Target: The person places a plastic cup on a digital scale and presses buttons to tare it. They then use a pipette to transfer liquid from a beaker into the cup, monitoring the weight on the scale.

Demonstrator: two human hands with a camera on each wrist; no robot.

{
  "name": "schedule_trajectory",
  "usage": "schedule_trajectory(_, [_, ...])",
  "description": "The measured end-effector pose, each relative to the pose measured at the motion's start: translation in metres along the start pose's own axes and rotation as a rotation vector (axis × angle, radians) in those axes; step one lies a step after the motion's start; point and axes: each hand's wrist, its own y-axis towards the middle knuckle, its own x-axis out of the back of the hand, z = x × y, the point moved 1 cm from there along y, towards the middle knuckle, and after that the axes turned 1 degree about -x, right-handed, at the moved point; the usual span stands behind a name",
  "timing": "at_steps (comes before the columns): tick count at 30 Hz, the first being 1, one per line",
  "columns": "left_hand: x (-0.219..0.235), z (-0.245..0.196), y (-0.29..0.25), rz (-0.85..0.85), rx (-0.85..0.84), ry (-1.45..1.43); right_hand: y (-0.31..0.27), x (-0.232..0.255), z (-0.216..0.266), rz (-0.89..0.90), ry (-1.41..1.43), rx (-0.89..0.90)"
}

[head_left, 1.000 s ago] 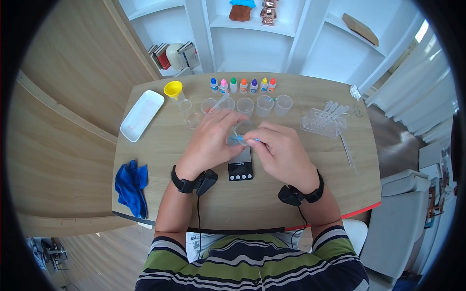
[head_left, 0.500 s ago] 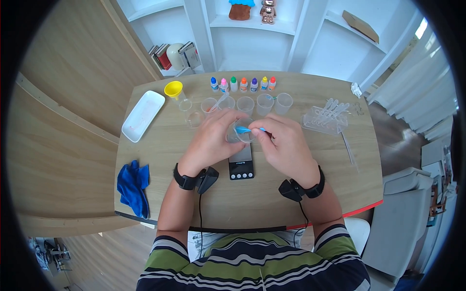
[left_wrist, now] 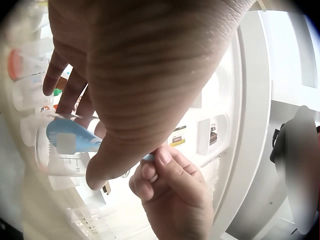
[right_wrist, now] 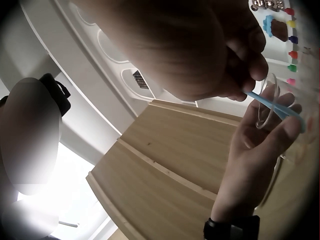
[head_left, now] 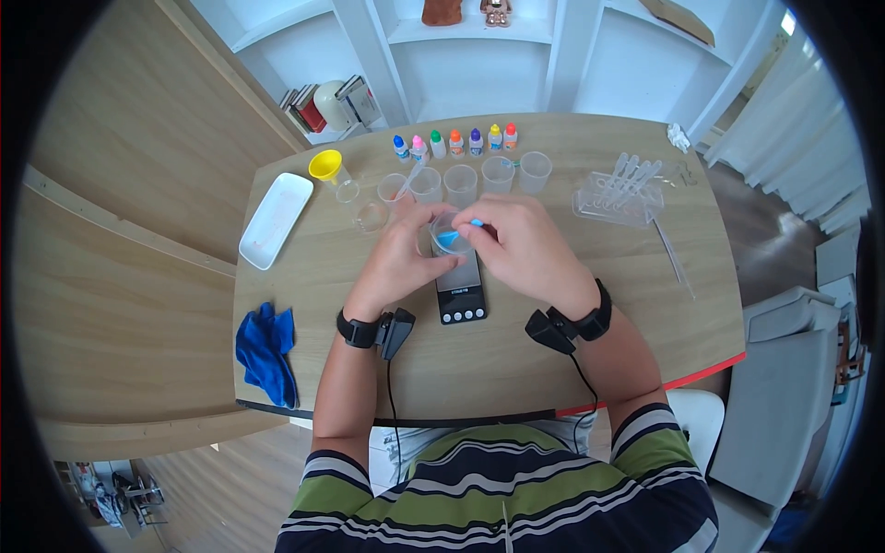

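Observation:
Between the two hands, a clear plastic cup [head_left: 451, 234] is held over a small black scale [head_left: 462, 305]. My left hand [head_left: 402, 255] curls round the cup's side with thumb and fingers. My right hand [head_left: 528, 251] pinches the handle of a blue stirrer [head_left: 448, 239], whose wide end is inside the cup. In the left wrist view, that blue wide end [left_wrist: 70, 135] shows through the cup wall, which bears printed marks. The right wrist view shows the blue handle [right_wrist: 267, 103] crossing the cup rim. What the cup contains cannot be made out.
Several clear cups [head_left: 461, 186] stand in a row behind the hands, with small coloured bottles [head_left: 456, 144] beyond. At the left are a white tray [head_left: 277, 221], a yellow cup [head_left: 325, 166] and a blue cloth [head_left: 265, 354]. Droppers [head_left: 632, 180] lie on a clear rack at the right.
The head view has shifted, so the table items sit differently in it. Both hands keep hold of the cup and the stirrer, whose blue end has changed its angle inside the cup.

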Motion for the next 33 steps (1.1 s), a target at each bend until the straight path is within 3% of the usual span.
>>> schedule_trajectory(4, [-0.007,0.011,-0.004,0.019,0.067,-0.086,0.000,0.000,-0.002,-0.050,-0.037,-0.171])
schedule_trajectory(7, [-0.013,0.022,-0.008,0.019,0.144,-0.103,0.000,0.008,-0.005,-0.104,-0.259,-0.127])
schedule_trajectory(17, [-0.024,0.042,-0.013,0.007,0.152,-0.195,-0.011,0.029,-0.013,-0.159,-0.067,-0.255])
schedule_trajectory(19, [-0.024,0.041,-0.015,0.011,0.168,-0.191,-0.021,0.025,-0.023,-0.111,0.067,-0.365])
schedule_trajectory(28, [-0.027,0.049,-0.020,0.023,0.176,-0.270,-0.079,-0.019,-0.085,0.064,0.210,-0.513])
schedule_trajectory(33, [-0.024,0.054,-0.025,-0.038,0.121,-0.343,-0.083,-0.032,-0.076,0.123,0.249,-0.467])
